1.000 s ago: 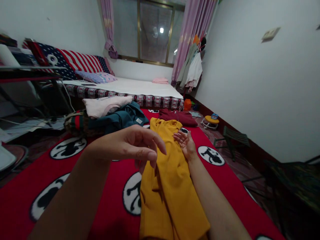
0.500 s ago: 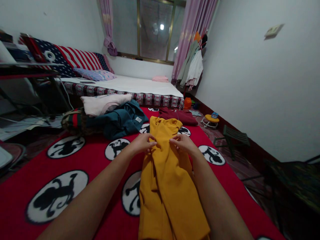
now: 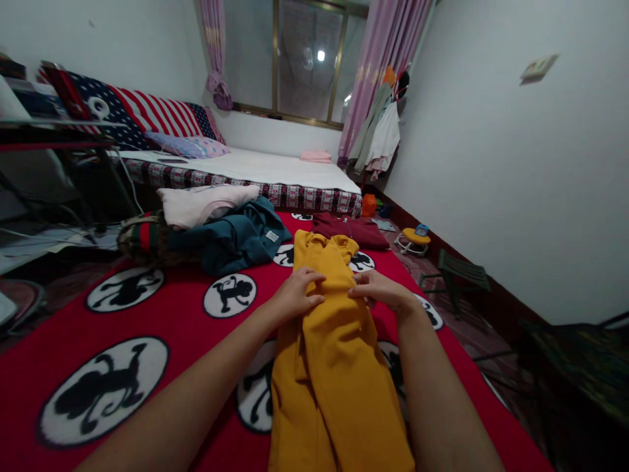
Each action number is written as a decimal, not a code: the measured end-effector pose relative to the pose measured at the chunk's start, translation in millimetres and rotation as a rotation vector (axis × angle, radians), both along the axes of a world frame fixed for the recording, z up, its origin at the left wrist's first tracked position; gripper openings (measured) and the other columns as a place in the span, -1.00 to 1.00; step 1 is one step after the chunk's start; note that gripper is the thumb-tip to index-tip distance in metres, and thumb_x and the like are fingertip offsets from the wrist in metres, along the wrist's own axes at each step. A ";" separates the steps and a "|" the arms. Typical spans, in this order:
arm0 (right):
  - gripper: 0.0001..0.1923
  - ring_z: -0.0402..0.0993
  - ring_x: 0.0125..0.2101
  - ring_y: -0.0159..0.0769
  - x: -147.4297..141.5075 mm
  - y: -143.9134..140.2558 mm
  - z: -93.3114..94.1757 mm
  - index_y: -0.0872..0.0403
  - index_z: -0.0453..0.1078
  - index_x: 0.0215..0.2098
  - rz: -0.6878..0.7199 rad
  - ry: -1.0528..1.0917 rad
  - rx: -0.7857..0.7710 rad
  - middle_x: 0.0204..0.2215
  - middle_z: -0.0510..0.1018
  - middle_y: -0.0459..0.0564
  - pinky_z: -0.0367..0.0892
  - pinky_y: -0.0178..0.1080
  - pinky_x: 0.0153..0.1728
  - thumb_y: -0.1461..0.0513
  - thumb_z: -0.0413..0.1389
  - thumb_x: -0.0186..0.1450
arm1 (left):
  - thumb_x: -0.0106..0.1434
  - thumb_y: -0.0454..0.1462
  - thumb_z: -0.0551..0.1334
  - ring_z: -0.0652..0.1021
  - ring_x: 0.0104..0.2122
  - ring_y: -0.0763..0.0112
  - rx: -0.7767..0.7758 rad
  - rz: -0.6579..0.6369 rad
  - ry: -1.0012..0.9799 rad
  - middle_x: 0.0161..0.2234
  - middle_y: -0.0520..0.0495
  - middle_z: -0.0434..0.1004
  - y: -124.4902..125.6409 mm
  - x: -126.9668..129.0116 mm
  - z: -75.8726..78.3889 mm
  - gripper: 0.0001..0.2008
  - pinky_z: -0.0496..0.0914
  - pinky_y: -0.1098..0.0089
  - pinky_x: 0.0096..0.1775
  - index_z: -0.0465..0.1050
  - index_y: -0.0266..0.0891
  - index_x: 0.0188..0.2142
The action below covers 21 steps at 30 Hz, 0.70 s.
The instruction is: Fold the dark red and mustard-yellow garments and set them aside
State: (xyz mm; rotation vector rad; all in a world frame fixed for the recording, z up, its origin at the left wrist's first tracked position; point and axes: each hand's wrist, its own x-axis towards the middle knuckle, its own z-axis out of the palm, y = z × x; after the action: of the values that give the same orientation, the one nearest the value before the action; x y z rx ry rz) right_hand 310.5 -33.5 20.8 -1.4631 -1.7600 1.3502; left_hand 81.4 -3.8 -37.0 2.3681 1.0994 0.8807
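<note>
Yellow trousers lie lengthwise in front of me, one leg over the other, with the waistband at the far end. On their left edge rests my left hand, its thumb and fingers apart and lying over the cloth. My right hand is at the opposite edge, pinching the fabric between thumb and fingers; its other fingers are curled and partly hidden. Under the trousers spreads a red blanket with black-and-white monkey circles. A folded maroon garment lies just beyond the waistband.
To the left, a dark teal garment, a pale pink garment and a camouflage item are heaped together. A white-covered bed stands at the back. On the right floor are a yellow stool and a folding stool.
My left hand has loosened from a pinch and spread over the cloth, moving slightly right. My right hand has shifted a little right along the trousers' edge.
</note>
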 end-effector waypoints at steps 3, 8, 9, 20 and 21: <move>-0.75 0.28 -0.66 -0.46 -0.3 6.7 -9.8 0.10 0.35 -0.59 -0.125 -0.062 0.036 -0.70 0.39 -0.15 0.16 -0.42 -0.67 0.13 0.27 0.01 | 0.04 -0.31 0.38 0.45 0.04 0.10 -0.008 -0.054 0.027 0.05 -0.20 0.39 -1.9 3.0 -4.4 -0.64 0.34 0.19 0.09 0.57 -0.15 -0.11; -0.55 0.37 -0.58 -0.42 -14.3 19.5 -28.7 0.07 0.47 -0.22 -0.436 0.063 0.248 -0.52 0.49 -0.15 0.23 -0.39 -0.61 0.22 0.31 -0.12 | -0.05 -0.35 0.41 0.53 -0.13 0.18 -0.086 0.059 -0.055 -0.09 -0.17 0.51 -1.5 1.2 -1.0 -0.51 0.44 0.25 -0.06 0.55 -0.22 -0.05; -0.56 0.36 -0.58 -0.42 -16.1 21.3 -31.2 0.08 0.49 -0.24 -0.422 0.096 0.259 -0.53 0.50 -0.15 0.24 -0.38 -0.59 0.26 0.29 -0.14 | -0.04 -0.35 0.40 0.54 -0.19 0.21 -0.141 0.089 -0.087 -0.15 -0.15 0.54 -0.7 0.3 0.8 -0.49 0.45 0.28 -0.12 0.53 -0.24 -0.03; -0.80 0.21 -0.70 -0.47 -19.0 29.3 -54.5 0.10 0.47 -0.46 -0.502 0.165 0.271 -0.69 0.41 -0.17 0.09 -0.39 -0.68 0.21 0.16 -0.10 | 0.02 -0.40 0.30 0.55 -0.33 0.34 -0.097 0.251 -0.227 -0.25 -0.11 0.56 16.4 -14.3 -15.4 -0.70 0.49 0.32 -0.21 0.57 -0.26 -0.20; -0.79 0.23 -0.69 -0.46 -18.4 29.2 -55.2 0.10 0.47 -0.45 -0.500 0.153 0.272 -0.67 0.42 -0.15 0.11 -0.39 -0.68 0.20 0.16 -0.08 | 0.03 -0.39 0.30 0.55 -0.30 0.33 -0.053 0.245 -0.230 -0.23 -0.10 0.55 15.5 -14.7 -16.2 -0.70 0.49 0.30 -0.18 0.57 -0.23 -0.19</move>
State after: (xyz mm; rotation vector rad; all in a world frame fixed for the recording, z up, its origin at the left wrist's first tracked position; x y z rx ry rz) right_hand 292.0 -4.2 -34.4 -1.4713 -1.3023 0.8983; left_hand 66.7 11.7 -53.1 2.0559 1.3160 1.1595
